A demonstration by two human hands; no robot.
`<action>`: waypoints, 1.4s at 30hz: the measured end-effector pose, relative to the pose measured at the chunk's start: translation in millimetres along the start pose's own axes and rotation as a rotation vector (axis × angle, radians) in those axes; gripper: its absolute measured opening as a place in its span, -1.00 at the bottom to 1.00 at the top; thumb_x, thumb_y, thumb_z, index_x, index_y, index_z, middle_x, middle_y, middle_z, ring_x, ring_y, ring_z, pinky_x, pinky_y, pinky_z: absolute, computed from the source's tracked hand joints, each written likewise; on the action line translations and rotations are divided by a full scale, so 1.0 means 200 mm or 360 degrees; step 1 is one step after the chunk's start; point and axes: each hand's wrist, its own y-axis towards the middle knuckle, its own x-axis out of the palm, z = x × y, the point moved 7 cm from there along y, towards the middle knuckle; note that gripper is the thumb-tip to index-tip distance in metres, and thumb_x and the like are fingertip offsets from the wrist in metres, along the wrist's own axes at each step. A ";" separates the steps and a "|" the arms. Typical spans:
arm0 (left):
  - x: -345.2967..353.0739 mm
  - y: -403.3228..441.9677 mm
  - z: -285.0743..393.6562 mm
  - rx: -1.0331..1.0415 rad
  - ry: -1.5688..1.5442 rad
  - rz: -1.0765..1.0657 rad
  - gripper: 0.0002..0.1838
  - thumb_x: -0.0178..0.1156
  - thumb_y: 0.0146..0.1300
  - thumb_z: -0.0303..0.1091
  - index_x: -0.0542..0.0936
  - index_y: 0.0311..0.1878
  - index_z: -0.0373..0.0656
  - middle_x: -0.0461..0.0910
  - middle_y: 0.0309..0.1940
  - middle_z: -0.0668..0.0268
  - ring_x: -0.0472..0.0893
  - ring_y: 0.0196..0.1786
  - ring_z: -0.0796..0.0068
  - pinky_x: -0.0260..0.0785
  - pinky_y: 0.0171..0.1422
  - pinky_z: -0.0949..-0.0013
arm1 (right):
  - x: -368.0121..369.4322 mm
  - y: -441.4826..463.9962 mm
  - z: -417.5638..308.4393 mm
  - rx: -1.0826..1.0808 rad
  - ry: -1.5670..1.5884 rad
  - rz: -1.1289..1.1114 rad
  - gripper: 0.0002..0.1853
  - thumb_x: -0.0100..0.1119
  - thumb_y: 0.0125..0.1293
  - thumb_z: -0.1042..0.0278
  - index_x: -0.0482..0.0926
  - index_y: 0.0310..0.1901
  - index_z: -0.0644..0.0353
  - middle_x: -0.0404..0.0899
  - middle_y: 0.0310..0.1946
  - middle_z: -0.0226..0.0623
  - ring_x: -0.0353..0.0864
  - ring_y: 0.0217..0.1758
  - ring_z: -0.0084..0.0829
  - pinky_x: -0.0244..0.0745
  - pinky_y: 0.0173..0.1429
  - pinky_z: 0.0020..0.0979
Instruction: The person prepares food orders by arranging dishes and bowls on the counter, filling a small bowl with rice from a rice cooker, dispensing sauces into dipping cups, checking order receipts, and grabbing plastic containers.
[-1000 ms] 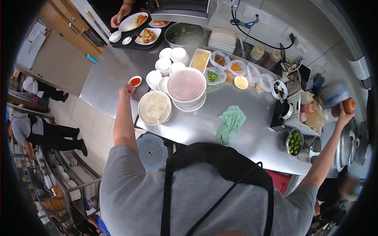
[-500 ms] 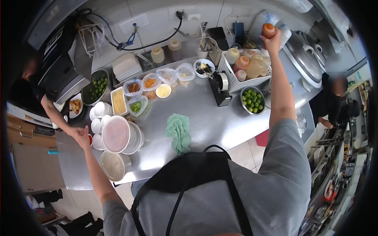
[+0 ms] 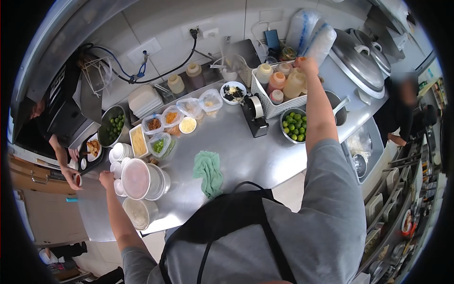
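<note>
My right hand [image 3: 309, 66] is closed around an orange-topped squeeze bottle [image 3: 300, 61], mostly hidden by the fingers, at the back of a white basket [image 3: 283, 109]. Other sauce bottles stand in that basket, among them a pale yellow one [image 3: 296, 81]. On the left side, my left hand [image 3: 107, 179] has its fingers curled beside small white cups [image 3: 119, 187]; whether it grips one is hidden. A co-worker's hand [image 3: 70, 176] holds a small cup of red sauce [image 3: 77, 180] a short way to its left.
Stacked white tubs [image 3: 137, 179] stand close to my left forearm. A green cloth [image 3: 208, 174] lies mid-table. Bowls of limes [image 3: 293, 125], bagged toppings [image 3: 171, 116] and a tape dispenser [image 3: 256, 118] line the back. Large pot lids [image 3: 358, 64] rest at the right.
The orange bottle has come down with my right hand to the basket. My left hand has parted from the co-worker's hand, which has drawn left with the red sauce cup.
</note>
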 end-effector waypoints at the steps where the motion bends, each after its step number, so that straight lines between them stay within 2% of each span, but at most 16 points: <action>1: -0.01 -0.01 0.01 0.0002 0.0005 0.0004 -0.83 0.24 -0.28 -0.41 0.54 -0.51 -0.21 0.56 -0.53 0.11 0.57 -0.38 0.16 0.39 -0.23 0.22 | -0.01 -0.02 -0.03 -0.0088 -0.0084 -0.0154 -0.54 0.31 -0.18 0.02 0.58 -0.27 0.16 0.58 -0.31 -0.22 0.56 -0.21 -0.29 0.41 -0.11 -0.32; 3: -0.03 -0.02 0.05 0.0110 0.0043 0.0101 -0.88 0.19 -0.21 -0.45 0.50 -0.52 -0.22 0.54 -0.51 0.08 0.55 -0.35 0.10 0.37 -0.23 0.17 | -0.03 -0.07 -0.06 -0.0170 -0.0166 -0.0313 -0.59 0.28 -0.16 0.05 0.59 -0.28 0.14 0.59 -0.31 -0.24 0.57 -0.22 -0.32 0.41 -0.10 -0.34; 6: -0.05 -0.06 0.07 0.0135 0.0041 0.0217 -0.92 0.14 -0.16 -0.49 0.46 -0.52 -0.23 0.52 -0.53 0.06 0.53 -0.37 0.04 0.36 -0.25 0.14 | -0.07 -0.04 -0.11 -0.0290 -0.0050 -0.0170 -0.63 0.23 -0.11 0.09 0.59 -0.27 0.12 0.58 -0.29 -0.19 0.56 -0.21 -0.29 0.41 -0.09 -0.31; 8: -0.10 -0.09 0.06 0.0081 -0.0014 0.0272 -0.90 0.14 -0.16 -0.50 0.46 -0.50 -0.24 0.52 -0.53 0.05 0.53 -0.37 0.04 0.35 -0.24 0.14 | -0.17 -0.05 -0.23 -0.0847 0.0065 0.0571 -0.69 0.20 -0.08 0.16 0.59 -0.27 0.11 0.57 -0.28 -0.16 0.55 -0.19 -0.25 0.40 -0.08 -0.27; 9: -0.13 -0.10 0.06 0.0034 -0.0068 0.0321 -0.88 0.14 -0.16 -0.51 0.45 -0.47 -0.25 0.52 -0.53 0.05 0.52 -0.37 0.04 0.35 -0.24 0.13 | -0.20 -0.09 -0.25 -0.0841 0.0071 0.0577 -0.69 0.20 -0.08 0.16 0.59 -0.27 0.11 0.57 -0.28 -0.16 0.55 -0.19 -0.25 0.40 -0.08 -0.27; 13: -0.24 0.02 -0.16 -0.0056 -0.0296 0.0460 -0.83 0.13 -0.08 -0.52 0.41 -0.35 -0.28 0.53 -0.44 0.08 0.55 -0.38 0.13 0.41 -0.26 0.19 | -0.31 -0.25 -0.46 -0.1120 0.0192 0.0258 -0.66 0.21 -0.06 0.19 0.56 -0.23 0.16 0.54 -0.24 -0.11 0.51 -0.14 -0.19 0.39 -0.06 -0.30; 15: -0.25 0.06 -0.36 -0.0519 -0.1501 0.0346 -0.76 0.10 0.03 -0.51 0.35 -0.20 -0.28 0.50 -0.29 0.11 0.56 -0.36 0.25 0.47 -0.24 0.30 | -0.33 -0.25 -0.46 -0.1152 0.0235 0.0145 -0.69 0.18 -0.07 0.18 0.57 -0.26 0.12 0.54 -0.25 -0.13 0.51 -0.15 -0.20 0.40 -0.07 -0.27; 20: -0.56 -0.19 -0.36 -0.0459 -0.2181 0.0081 -0.64 0.02 0.14 -0.50 0.28 0.04 -0.25 0.43 -0.10 0.13 0.53 -0.16 0.30 0.48 -0.12 0.38 | -0.36 -0.06 -0.19 -0.0862 -0.0199 -0.0082 -0.64 0.26 -0.17 0.37 0.56 -0.21 0.16 0.55 -0.23 -0.16 0.53 -0.14 -0.26 0.39 -0.07 -0.36; 22: -0.64 -0.35 -0.25 -0.0295 -0.2233 -0.0117 -0.58 -0.02 0.19 -0.48 0.23 0.14 -0.24 0.40 -0.03 0.18 0.49 -0.07 0.32 0.46 -0.10 0.39 | -0.15 0.10 -0.05 -0.0832 -0.0641 -0.0484 -0.55 0.28 -0.26 0.38 0.53 -0.17 0.15 0.55 -0.22 -0.16 0.53 -0.14 -0.27 0.39 -0.06 -0.36; 25: -0.65 -0.52 -0.13 -0.0317 -0.2282 -0.0257 -0.56 -0.04 0.21 -0.45 0.20 0.18 -0.23 0.39 0.01 0.22 0.49 -0.06 0.36 0.46 -0.10 0.41 | -0.05 -0.01 0.09 -0.0738 -0.0415 -0.0691 -0.42 0.26 -0.29 0.32 0.44 -0.06 0.07 0.51 -0.21 -0.06 0.51 -0.12 -0.15 0.41 -0.06 -0.29; 27: -0.67 -0.63 0.03 -0.0281 -0.2325 -0.0305 -0.56 -0.04 0.21 -0.45 0.20 0.17 -0.24 0.39 0.01 0.20 0.49 -0.06 0.36 0.46 -0.11 0.41 | 0.03 0.01 0.14 -0.0757 -0.0279 -0.0354 -0.26 0.32 -0.35 0.29 0.31 0.04 0.00 0.51 -0.19 -0.07 0.49 -0.10 -0.11 0.41 -0.06 -0.27; 31: -0.66 -0.80 0.38 -0.0177 -0.2422 -0.0488 -0.58 -0.04 0.19 -0.47 0.24 0.14 -0.29 0.41 -0.03 0.13 0.52 -0.09 0.35 0.48 -0.13 0.40 | -0.05 -0.08 0.16 -0.0714 -0.0147 -0.0261 -0.19 0.34 -0.36 0.26 0.22 0.08 -0.08 0.52 -0.21 -0.12 0.49 -0.09 -0.12 0.40 -0.06 -0.27; 35: -0.60 -0.99 0.70 -0.0241 -0.2538 -0.0796 -0.55 -0.01 0.14 -0.47 0.24 0.14 -0.26 0.41 -0.04 0.14 0.51 -0.08 0.32 0.52 -0.18 0.39 | -0.47 -0.24 0.13 -0.0731 0.0408 0.0108 -0.14 0.34 -0.34 0.29 0.13 0.11 -0.19 0.53 -0.28 -0.14 0.52 -0.17 -0.16 0.40 -0.11 -0.31; 38: -0.53 -1.15 0.95 -0.0304 -0.2673 -0.1124 -0.51 -0.01 0.12 -0.46 0.21 0.17 -0.26 0.38 0.01 0.15 0.47 -0.01 0.32 0.46 -0.09 0.34 | -0.87 -0.53 -0.05 -0.0964 0.0772 0.0333 -0.15 0.36 -0.26 0.35 0.11 0.14 -0.04 0.48 -0.27 -0.16 0.50 -0.19 -0.27 0.37 -0.09 -0.40; 40: -0.43 -1.21 1.06 -0.0304 -0.2619 -0.1288 -0.49 0.01 0.11 -0.46 0.20 0.17 -0.26 0.38 0.01 0.17 0.46 0.00 0.33 0.41 -0.02 0.32 | -1.02 -0.69 -0.07 -0.1198 0.2027 0.0542 -0.21 0.35 -0.15 0.37 0.08 0.13 0.16 0.40 -0.21 -0.19 0.42 -0.15 -0.39 0.32 -0.06 -0.45; 42: -0.36 -1.26 1.16 -0.0245 -0.2628 -0.1478 -0.50 0.02 0.12 -0.46 0.21 0.16 -0.26 0.39 0.00 0.19 0.45 0.00 0.34 0.38 0.02 0.31 | -0.98 -0.80 -0.11 -0.1172 0.1774 0.0632 -0.28 0.34 -0.09 0.34 0.16 0.09 0.26 0.37 -0.12 -0.20 0.38 -0.09 -0.42 0.29 -0.01 -0.45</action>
